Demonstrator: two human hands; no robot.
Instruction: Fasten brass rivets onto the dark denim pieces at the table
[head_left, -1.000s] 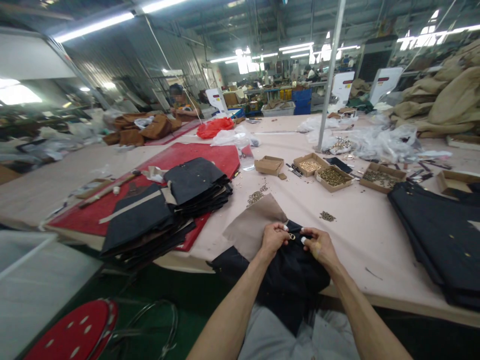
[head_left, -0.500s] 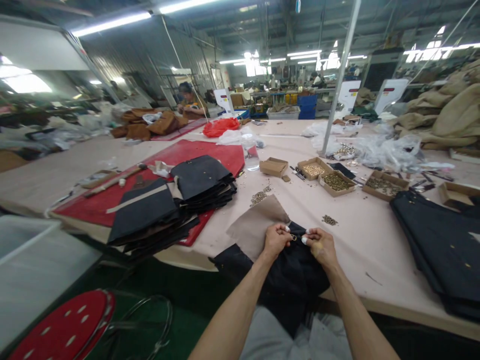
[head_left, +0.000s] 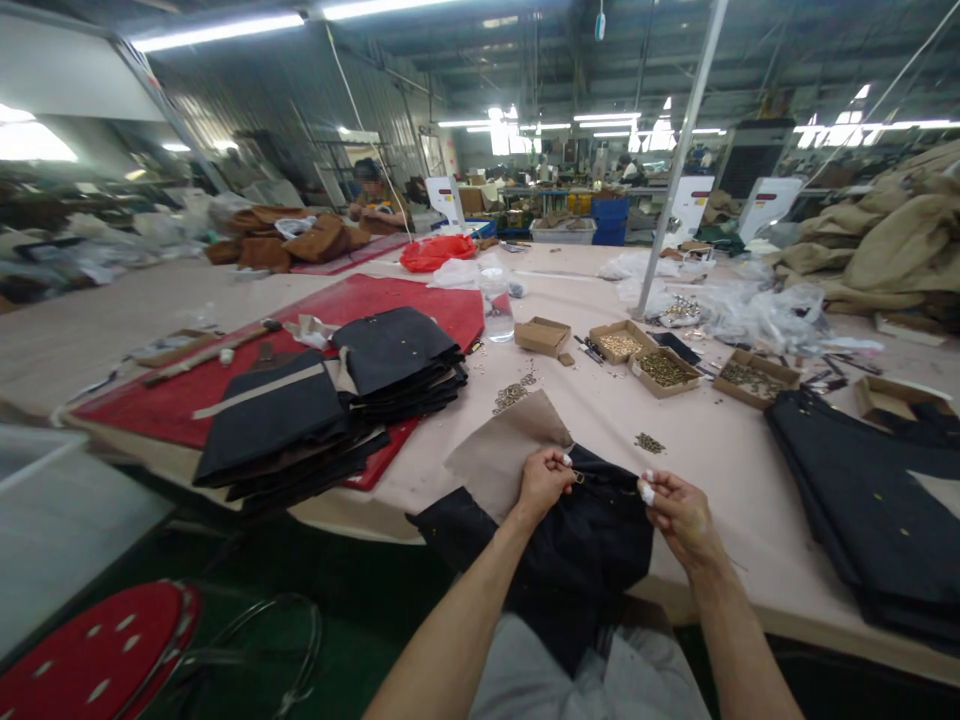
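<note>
A black fabric piece (head_left: 592, 540) drapes over the table edge and onto my lap. My left hand (head_left: 544, 482) pinches its upper edge, and a small brass-coloured metal ring (head_left: 577, 478) shows at those fingertips. Farther right along the same edge, my right hand (head_left: 681, 512) is closed, its fingertips at the cloth; the edge looks stretched between both hands. White coverings wrap some fingertips. A grey-brown sheet (head_left: 510, 450), part of this piece or lying under it, spreads out beyond my left hand. Just past my right hand lies a little heap of metal parts (head_left: 649, 442).
Stacked black fabric panels (head_left: 405, 350) lie on a red mat (head_left: 150, 400) at left. Small cardboard boxes (head_left: 664, 372) of metal parts stand ahead, near a metal pole (head_left: 679, 160). More black panels (head_left: 862, 510) lie right. A red stool (head_left: 97, 650) stands lower left. Another person sits far off.
My right hand has moved right, away from my left, and the fabric edge between them now looks straighter. The left hand still grips near the ring. The view has shifted slightly.
</note>
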